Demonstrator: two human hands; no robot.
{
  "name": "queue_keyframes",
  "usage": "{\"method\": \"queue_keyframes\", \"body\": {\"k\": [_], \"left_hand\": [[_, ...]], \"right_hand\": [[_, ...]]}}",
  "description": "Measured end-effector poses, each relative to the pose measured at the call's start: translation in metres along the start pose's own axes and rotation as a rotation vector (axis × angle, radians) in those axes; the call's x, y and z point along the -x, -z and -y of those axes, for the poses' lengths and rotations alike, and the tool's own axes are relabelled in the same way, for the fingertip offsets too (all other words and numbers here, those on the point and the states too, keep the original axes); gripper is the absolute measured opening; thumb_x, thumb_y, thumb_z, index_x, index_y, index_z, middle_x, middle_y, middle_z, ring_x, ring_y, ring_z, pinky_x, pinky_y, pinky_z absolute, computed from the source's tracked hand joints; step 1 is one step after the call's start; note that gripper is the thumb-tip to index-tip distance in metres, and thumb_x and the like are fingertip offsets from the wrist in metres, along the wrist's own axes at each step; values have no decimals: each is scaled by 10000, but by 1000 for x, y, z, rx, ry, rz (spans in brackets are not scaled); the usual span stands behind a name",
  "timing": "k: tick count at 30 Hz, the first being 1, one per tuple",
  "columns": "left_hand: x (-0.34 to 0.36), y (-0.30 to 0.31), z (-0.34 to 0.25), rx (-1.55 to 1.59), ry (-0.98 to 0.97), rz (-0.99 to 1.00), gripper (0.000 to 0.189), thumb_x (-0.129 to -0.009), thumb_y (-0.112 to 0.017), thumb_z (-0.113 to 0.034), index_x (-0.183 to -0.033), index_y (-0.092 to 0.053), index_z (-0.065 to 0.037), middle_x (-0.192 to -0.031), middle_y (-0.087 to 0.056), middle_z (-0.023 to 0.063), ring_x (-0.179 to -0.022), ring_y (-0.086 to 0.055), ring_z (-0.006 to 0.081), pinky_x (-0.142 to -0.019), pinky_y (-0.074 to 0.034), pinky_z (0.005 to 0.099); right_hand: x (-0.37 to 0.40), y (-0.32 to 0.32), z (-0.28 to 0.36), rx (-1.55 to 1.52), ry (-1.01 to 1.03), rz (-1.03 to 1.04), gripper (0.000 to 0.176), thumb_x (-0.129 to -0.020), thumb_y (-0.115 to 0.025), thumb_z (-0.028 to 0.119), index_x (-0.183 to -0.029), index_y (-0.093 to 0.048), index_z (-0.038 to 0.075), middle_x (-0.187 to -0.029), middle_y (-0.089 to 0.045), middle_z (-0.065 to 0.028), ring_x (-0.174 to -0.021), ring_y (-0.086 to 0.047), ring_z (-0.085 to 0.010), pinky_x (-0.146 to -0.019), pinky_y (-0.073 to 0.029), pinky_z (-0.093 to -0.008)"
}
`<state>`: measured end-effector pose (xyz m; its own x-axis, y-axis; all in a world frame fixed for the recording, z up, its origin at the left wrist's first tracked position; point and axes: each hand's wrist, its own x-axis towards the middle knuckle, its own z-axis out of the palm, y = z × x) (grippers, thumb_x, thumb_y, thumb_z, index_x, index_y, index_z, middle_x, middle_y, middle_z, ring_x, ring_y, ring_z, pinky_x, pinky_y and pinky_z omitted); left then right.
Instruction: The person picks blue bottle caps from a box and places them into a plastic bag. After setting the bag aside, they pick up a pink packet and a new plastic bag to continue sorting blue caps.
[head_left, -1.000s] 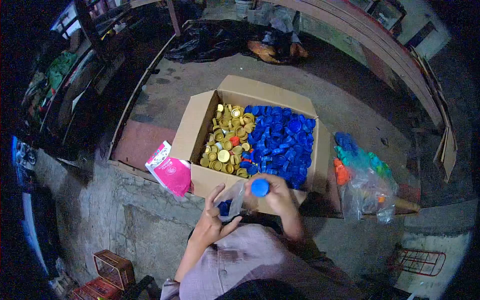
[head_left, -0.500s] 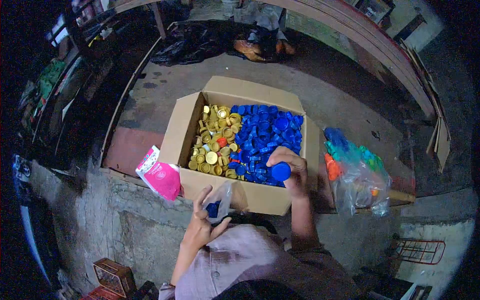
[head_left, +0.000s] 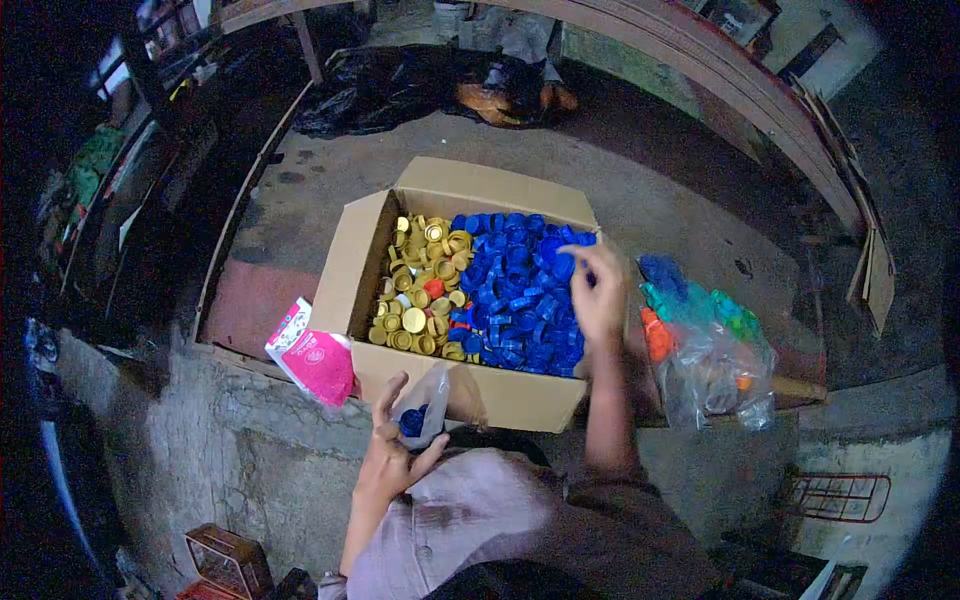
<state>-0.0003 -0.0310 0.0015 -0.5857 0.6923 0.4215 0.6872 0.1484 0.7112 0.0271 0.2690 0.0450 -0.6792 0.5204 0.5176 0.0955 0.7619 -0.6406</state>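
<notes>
My left hand [head_left: 392, 445] is at the front of the cardboard box [head_left: 470, 395], its fingers curved around a clear plastic bag [head_left: 432, 395] and holding its mouth spread. Dark blue bottle caps [head_left: 413, 420] show through the bag. Over the box's right side, my right hand [head_left: 597, 290] has its fingers bent around a blue bottle cap [head_left: 563, 266], close above the pile; the fingers partly cover it. Blue caps [head_left: 510, 290] fill the right part of the box. Gold caps [head_left: 413, 320] lie on the left, with a red cap [head_left: 434, 288] among them.
A pink-and-white packet [head_left: 318, 358] lies left of the box. Clear bags with orange, green and blue caps [head_left: 700, 335] lie to the right. Black plastic sheeting [head_left: 380, 85] is heaped at the back of the platform [head_left: 350, 165]. Cardboard sheets [head_left: 872, 270] stand at the far right.
My right hand has moved away from me, from the box's front right corner to its right side, over the blue caps. My left hand stays at the bag. The view has shifted slightly.
</notes>
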Motion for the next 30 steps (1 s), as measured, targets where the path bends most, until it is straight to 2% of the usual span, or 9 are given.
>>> {"method": "queue_keyframes", "body": {"k": [3, 10, 13, 15, 17, 19, 23, 29, 30], "left_hand": [[-1, 0, 0, 22, -29, -13, 593, -675, -713, -160, -947, -194, -66, -1229, -269, 319, -1109, -370, 472, -902, -375, 480], [-5, 2, -7, 41, 15, 10, 611, -680, -705, -141, -986, -179, -86, -1224, -268, 321, -1100, -378, 474, -874, -404, 478], [-3, 0, -1, 16, -70, -21, 622, -679, -703, -136, -999, -173, -79, -1226, -266, 319, -1095, -383, 474, -866, -415, 470], [-6, 5, -6, 6, -11, 13, 626, -678, -704, -138, -1001, -171, -76, -1227, -264, 317, -1095, -384, 474, -868, -414, 468], [-6, 4, -6, -2, 45, 52, 631, -677, -705, -140, -1003, -170, -73, -1229, -263, 315, -1094, -384, 473, -870, -414, 466], [-4, 1, -2, 0, -25, 17, 628, -675, -709, -146, -997, -175, -70, -1229, -265, 313, -1100, -383, 467, -872, -413, 458], [-4, 4, -4, 27, 25, 17, 628, -673, -713, -158, -990, -178, -63, -1226, -267, 311, -1106, -381, 459, -876, -413, 449], [-4, 7, -7, -27, 69, 49, 602, -670, -718, -172, -959, -212, -21, -1220, -278, 307, -1109, -384, 450, -866, -422, 426], [-5, 7, -9, -34, 74, 77, 590, -671, -717, -174, -949, -221, -13, -1215, -284, 307, -1109, -384, 451, -863, -426, 423]], "right_hand": [[-26, 4, -44, 536, 20, -56, 135, -757, -522, 159, -742, -613, 61, -720, -581, -75, -705, -548, -247, -640, -386, -367], [-46, -5, -40, 906, -78, 322, 170, -729, -530, 183, -751, -646, 61, -781, -604, -101, -787, -550, -271, -745, -371, -428], [-34, -8, -32, 728, 55, 109, 130, -722, -546, 158, -735, -652, 85, -779, -603, -103, -759, -556, -275, -739, -376, -437], [-15, -20, -14, 278, 108, 266, 80, -686, -593, 130, -736, -654, 114, -732, -588, -90, -766, -546, -257, -732, -382, -395], [14, -43, 3, 86, 138, 731, 103, -646, -633, 112, -745, -655, 126, -736, -581, -83, -775, -541, -252, -718, -384, -374], [39, -60, 14, 206, 451, 714, 89, -627, -652, 118, -715, -658, 107, -711, -573, -84, -718, -542, -250, -655, -403, -352], [55, -78, -3, 298, 497, 736, 90, -654, -650, 122, -736, -658, 86, -681, -560, -88, -632, -532, -235, -582, -414, -315], [58, -50, 5, -1150, -823, 573, 164, -829, -532, 143, -785, -598, 0, -645, -513, -7, -601, -442, -99, -562, -352, -239], [59, -47, 11, -1149, -823, 573, 164, -829, -532, 143, -785, -598, 0, -645, -513, -7, -601, -442, -99, -562, -352, -239]]}}
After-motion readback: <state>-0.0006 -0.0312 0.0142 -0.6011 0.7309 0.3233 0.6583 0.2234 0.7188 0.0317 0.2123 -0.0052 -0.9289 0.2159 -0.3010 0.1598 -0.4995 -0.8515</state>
